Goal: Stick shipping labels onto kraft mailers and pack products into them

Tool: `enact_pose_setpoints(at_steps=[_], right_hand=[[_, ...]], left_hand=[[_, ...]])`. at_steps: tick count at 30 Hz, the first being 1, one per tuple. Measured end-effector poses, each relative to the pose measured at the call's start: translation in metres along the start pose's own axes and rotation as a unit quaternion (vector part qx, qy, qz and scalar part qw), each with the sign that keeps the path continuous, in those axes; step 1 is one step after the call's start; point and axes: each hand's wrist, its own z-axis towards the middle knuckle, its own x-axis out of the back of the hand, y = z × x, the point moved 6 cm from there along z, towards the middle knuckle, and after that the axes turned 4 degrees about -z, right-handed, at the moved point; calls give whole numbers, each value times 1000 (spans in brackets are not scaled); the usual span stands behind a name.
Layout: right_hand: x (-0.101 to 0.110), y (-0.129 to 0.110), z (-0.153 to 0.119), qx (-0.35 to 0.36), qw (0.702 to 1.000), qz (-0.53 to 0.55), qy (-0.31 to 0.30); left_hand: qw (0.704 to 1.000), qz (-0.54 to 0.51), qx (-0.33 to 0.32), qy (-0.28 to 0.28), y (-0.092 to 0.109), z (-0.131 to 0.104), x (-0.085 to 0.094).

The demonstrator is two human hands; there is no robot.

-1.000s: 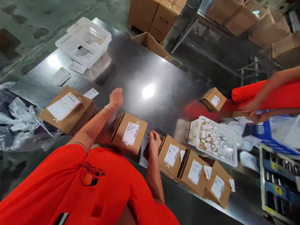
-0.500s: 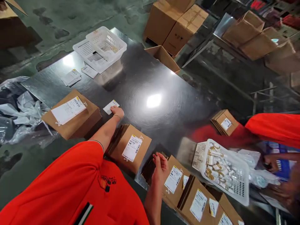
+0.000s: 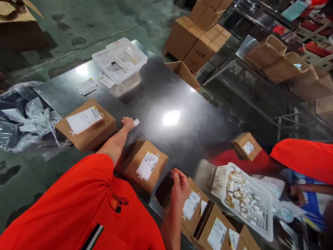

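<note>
My left hand [image 3: 128,123] is stretched out over the dark metal table, its fingers closed on a small white label [image 3: 136,122]. One end of the label sticks out on the hand's right side; the rest is hidden. My right hand [image 3: 181,185] hovers palm up, fingers loosely curled, with nothing visible in them. It is just in front of a stack of flat cardboard boxes [image 3: 191,208] with white labels on top. Between my arms sits another labelled cardboard stack [image 3: 147,166]. To the left lies a larger stack [image 3: 87,123] topped with a big white label.
White plastic baskets [image 3: 142,61] stand at the far table end, near loose label piles [image 3: 90,86]. On the right, a white basket [image 3: 269,218] holds small packed items. A co-worker's red sleeve [image 3: 301,158] is beside it. A small cardboard stack [image 3: 249,147] lies nearby. Plastic-wrapped material [image 3: 33,118] is at left.
The label was lying flat to the left of my left hand's wrist, under its fingers; now it shows on the hand's right side. My right hand has hardly moved. The view has shifted slightly.
</note>
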Motion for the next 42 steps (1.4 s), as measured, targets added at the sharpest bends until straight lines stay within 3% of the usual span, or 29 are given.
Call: enact_pose_setpoints(at_steps=[3,5,7,10,16,20,25,33,42], right_hand=[[-9,-22,9,29,999,-4,-13],[-19,-42,14,55,998,-8,-20],[-34,-64,19,89,995,-20,-40],[-57,-92,34,144,985,-12,-91],[-76,-115,56,229,953,-13,-196],[-76,-124,49,286,925,-14,-250],[-70,-132,42,315,910,-18,-269],[-62,-141,34,325,908,-16,-262],[-58,-154,24,276,926,-39,-254]], left_hand=[[998,-49,-44,-19,17,-22,7],[988,-104,-92,-60,31,-45,7],[960,-206,-130,-137,42,-76,5],[896,-336,-128,-262,47,-122,7],[853,-341,-137,-371,55,-169,23],[848,-311,-143,-404,58,-181,22],[845,-297,-127,-427,58,-183,19],[855,-273,-127,-422,64,-189,25],[860,-281,-126,-408,65,-191,29]])
